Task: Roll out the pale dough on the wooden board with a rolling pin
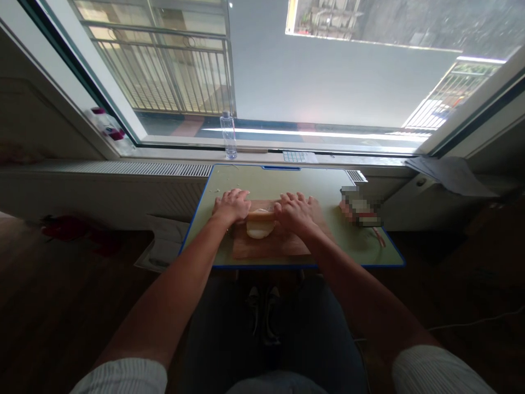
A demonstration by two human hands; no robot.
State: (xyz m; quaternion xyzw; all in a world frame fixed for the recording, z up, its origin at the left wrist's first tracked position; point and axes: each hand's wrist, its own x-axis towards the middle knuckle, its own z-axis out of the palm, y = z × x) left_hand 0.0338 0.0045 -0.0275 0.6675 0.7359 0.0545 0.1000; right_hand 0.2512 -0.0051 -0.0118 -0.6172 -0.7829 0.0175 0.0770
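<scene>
A wooden rolling pin (261,216) lies crosswise over a flat, pale round of dough (259,230). My left hand (232,204) is on the pin's left end, my right hand (295,211) on its right end, and both cover those ends. The fingers are bent over the pin and point away from me; how tightly they curl cannot be made out. Dough shows on the near side of the pin, with a thin strip beyond it. Underneath is a brown wooden board (283,249), partly hidden by my right hand and forearm.
The board rests on a small green table (283,183) with a blue edge. A blurred-out item (361,207) sits at its right side. Behind stand a radiator (164,168) and a window sill with a clear bottle (228,137). Papers (451,172) lie at the right.
</scene>
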